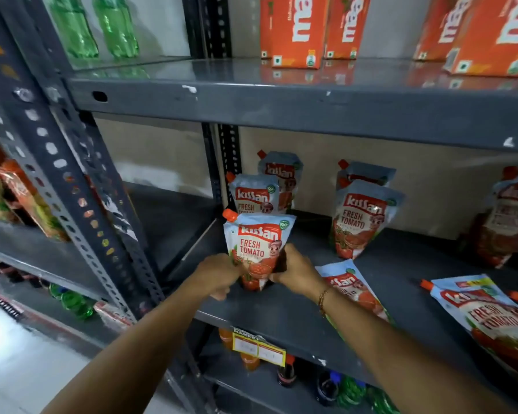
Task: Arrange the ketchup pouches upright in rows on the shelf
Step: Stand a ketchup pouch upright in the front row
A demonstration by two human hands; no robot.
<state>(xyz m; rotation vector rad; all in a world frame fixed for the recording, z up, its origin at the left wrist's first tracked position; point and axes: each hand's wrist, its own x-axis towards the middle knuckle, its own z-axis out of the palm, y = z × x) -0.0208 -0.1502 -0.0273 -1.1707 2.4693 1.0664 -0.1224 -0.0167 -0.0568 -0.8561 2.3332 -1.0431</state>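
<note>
An upright ketchup pouch (257,243) with an orange cap stands at the front left of the grey shelf (284,318). My left hand (219,274) grips its lower left side and my right hand (293,271) grips its lower right side. Behind it two more pouches (255,194) stand in a row toward the back. To the right, a second row of two upright pouches (362,218) stands. One pouch (353,286) lies flat under my right forearm, and another flat pouch (488,315) lies at the right front.
Another upright pouch (512,213) stands at the far right. Orange juice cartons (296,28) sit on the shelf above, green bottles (114,25) to their left. A slotted steel upright (72,186) rises at left. Bottles (287,375) fill the shelf below, behind a yellow price tag (259,349).
</note>
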